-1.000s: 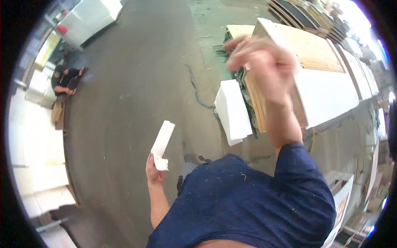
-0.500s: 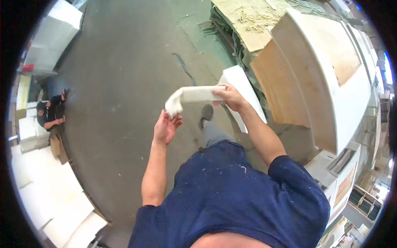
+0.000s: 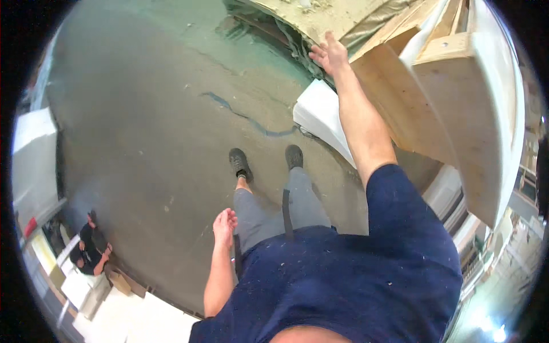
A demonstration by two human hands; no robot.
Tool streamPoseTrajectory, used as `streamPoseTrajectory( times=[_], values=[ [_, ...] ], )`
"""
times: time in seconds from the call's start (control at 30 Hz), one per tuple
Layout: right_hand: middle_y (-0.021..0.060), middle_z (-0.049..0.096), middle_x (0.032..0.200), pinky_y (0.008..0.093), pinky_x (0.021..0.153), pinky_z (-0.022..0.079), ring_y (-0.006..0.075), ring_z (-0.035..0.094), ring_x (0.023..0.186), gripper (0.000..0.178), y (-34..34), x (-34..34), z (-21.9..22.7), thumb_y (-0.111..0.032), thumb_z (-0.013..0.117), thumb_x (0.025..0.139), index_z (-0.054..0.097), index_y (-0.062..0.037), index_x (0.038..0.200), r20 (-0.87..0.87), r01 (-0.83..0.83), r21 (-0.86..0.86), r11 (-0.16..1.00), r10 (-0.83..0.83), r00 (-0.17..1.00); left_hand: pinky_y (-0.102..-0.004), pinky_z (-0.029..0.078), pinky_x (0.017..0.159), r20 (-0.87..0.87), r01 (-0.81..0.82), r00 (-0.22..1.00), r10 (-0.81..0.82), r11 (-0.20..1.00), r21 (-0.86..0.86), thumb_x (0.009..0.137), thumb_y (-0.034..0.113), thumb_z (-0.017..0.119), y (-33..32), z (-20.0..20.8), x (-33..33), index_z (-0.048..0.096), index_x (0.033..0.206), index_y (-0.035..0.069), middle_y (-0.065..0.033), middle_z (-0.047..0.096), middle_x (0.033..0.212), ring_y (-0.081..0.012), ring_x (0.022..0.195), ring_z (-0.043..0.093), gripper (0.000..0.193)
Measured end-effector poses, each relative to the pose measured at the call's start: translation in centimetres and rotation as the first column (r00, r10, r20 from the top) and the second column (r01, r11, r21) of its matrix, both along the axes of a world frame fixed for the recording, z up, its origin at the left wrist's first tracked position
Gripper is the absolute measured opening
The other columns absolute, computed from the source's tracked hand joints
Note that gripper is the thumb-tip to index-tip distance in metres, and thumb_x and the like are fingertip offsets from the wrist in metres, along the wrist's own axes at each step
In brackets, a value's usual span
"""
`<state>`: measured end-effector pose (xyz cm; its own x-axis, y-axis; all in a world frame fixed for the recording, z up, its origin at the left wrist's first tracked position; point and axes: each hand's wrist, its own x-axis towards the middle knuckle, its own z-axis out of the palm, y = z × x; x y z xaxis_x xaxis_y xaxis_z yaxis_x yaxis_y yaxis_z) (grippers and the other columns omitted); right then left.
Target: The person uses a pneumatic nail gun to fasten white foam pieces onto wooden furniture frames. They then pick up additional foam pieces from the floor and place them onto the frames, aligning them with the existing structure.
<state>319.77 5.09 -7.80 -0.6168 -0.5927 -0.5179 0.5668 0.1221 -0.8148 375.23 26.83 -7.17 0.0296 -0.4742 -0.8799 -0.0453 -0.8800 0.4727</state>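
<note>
My right hand (image 3: 330, 54) reaches out at the far right, fingers apart and nothing in them. It is over the near corner of a low stack with a pale yellowish, crumb-strewn top (image 3: 309, 20). Just below it on the floor lie white foam-like sheets (image 3: 323, 111), partly covered by my right forearm. My left hand (image 3: 224, 222) hangs low in front of my body beside my left thigh. Its fingers are curled together, with no object showing in them.
Tall curved wooden panels with white padding (image 3: 440, 103) stand close on my right. Dark draped sheeting (image 3: 294, 48) hangs from the stack's side. A dark strip (image 3: 251, 121) lies on the floor. At far left, a person (image 3: 91, 246) sits near white blocks (image 3: 123, 317).
The white strip held between both hands is out of view. My right hand has moved up and away toward the stack, opening; my left hand has dropped nearer my body. The view has turned.
</note>
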Motion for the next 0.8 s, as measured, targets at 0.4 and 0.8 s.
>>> streamPoseTrajectory(
  times=[0.4,0.8],
  values=[
    [0.0253,0.034,0.136,0.0543,0.102,0.029,0.0426,0.033,0.128,0.095,10.8,12.5,-25.2,-0.044,0.08,0.066,0.031,-0.0166,0.142,-0.301,0.214,0.933,0.289,0.954,0.022,-0.0444,0.037,0.101,0.67,0.924,0.298,-0.68,0.383,-0.021,0.083,0.021,0.062,-7.7,-18.2,8.6,0.058,0.112,0.005,-0.0194,0.049,0.128,-0.0362,0.12,0.045,0.033],
    [0.0077,0.055,0.124,0.0423,0.096,0.042,0.0273,0.05,0.117,0.065,11.4,8.3,-24.6,-0.029,0.077,0.07,0.048,-0.0172,0.127,-0.398,0.143,0.916,0.376,0.895,0.201,-0.0467,0.034,0.102,0.634,0.904,0.284,-0.719,0.422,0.072,0.083,0.026,0.061,-7.7,-18.6,7.2,0.055,0.118,0.01,-0.0152,0.045,0.133,-0.033,0.126,0.04,0.039]
  ],
)
